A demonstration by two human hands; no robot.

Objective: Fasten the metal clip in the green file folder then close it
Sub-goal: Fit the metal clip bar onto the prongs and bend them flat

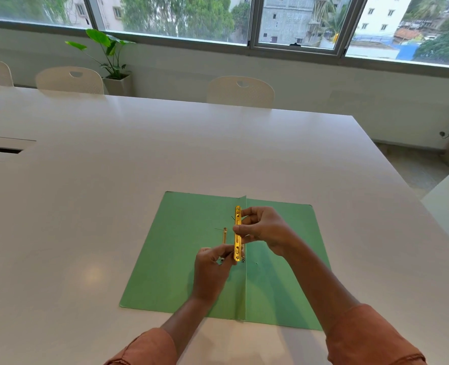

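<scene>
Green folder open flat near tabletop's front edge. Our right hand fingers pinch gold clip bar above spine; left hand fingers closed on lower prong, upper prong upright. Fastening step. Next: thread prongs through bar holes.
</scene>
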